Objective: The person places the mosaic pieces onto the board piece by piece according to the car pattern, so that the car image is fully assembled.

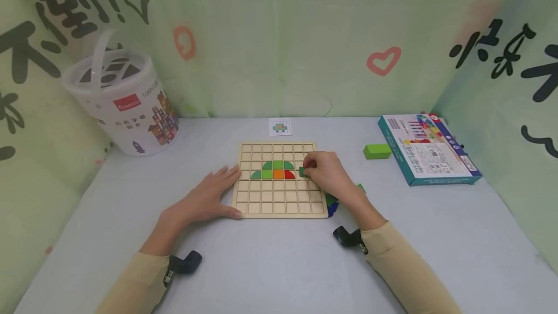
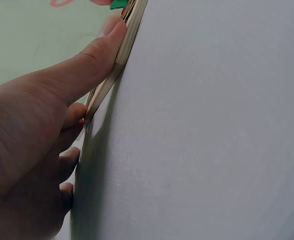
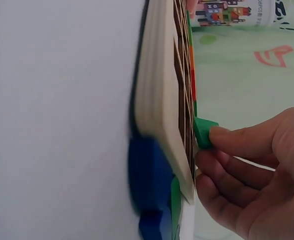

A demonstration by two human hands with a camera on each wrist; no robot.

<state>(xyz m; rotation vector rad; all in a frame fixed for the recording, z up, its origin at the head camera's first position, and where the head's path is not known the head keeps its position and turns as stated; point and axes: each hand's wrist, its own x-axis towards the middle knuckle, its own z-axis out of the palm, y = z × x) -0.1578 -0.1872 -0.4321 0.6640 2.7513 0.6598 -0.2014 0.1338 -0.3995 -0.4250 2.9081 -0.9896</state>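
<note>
My left hand [image 1: 213, 193] rests along the left edge of a wooden grid board [image 1: 279, 209], fingers stretched out and thumb at the near left corner. In the left wrist view the thumb [image 2: 94, 55] presses on the board's rim. My right hand [image 1: 328, 171] pinches a small dark green block [image 3: 204, 131] between thumb and fingers, over the board's right columns. Several pieces lie in the board's upper middle cells in two rows: green squares and rounded green pieces, an orange square [image 1: 278, 174] and a rounded red piece [image 1: 288, 175].
Loose blue pieces [image 1: 333, 209] and green ones lie against the board's right edge, partly under my right wrist. A small pattern card [image 1: 279, 127] is behind the board. A light green block [image 1: 377, 151] and a flat box [image 1: 429, 149] lie right; a white bucket [image 1: 126, 105] stands left.
</note>
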